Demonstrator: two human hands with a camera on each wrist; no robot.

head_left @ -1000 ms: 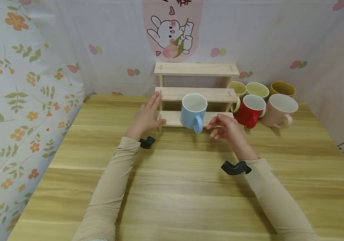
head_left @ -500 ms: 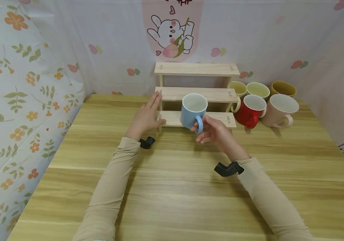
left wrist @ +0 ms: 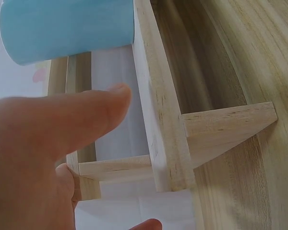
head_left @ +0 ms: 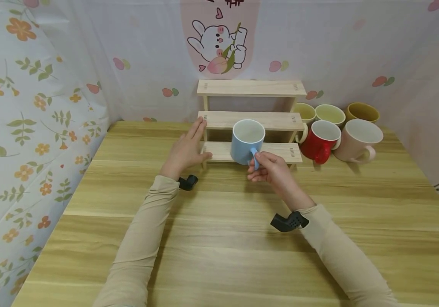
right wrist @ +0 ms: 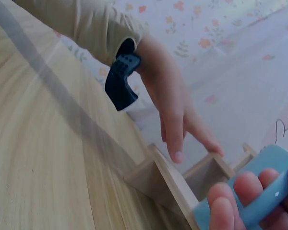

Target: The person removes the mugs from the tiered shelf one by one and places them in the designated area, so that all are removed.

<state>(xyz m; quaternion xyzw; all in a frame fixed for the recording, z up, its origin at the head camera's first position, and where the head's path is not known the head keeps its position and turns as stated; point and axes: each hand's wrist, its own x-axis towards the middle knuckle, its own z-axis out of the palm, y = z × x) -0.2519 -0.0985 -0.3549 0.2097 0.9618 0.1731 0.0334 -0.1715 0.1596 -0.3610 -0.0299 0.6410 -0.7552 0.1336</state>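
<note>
A light blue mug (head_left: 245, 147) with a white inside stands upright on the lowest tier of a three-tier wooden shelf (head_left: 280, 151), its handle towards the front right. My right hand (head_left: 274, 168) pinches that handle between thumb and fingers; the right wrist view shows the fingers curled round the handle (right wrist: 266, 199). At the shelf's left end, my left hand (head_left: 184, 151) has its fingers extended, fingertips at the left edge of the middle tier. In the left wrist view, the left thumb (left wrist: 86, 115) points at the lowest board (left wrist: 158, 100), below the mug in that picture.
To the right of the shelf several mugs stand close together: a red mug (head_left: 320, 140), a pale pink mug (head_left: 357, 140), an ochre mug (head_left: 362, 112) and pale yellow ones. A patterned cloth (head_left: 146, 51) hangs behind the wooden table (head_left: 219, 238).
My right hand has moved left from beside the mug to its handle and now pinches it. The mug and my left hand stay where they were.
</note>
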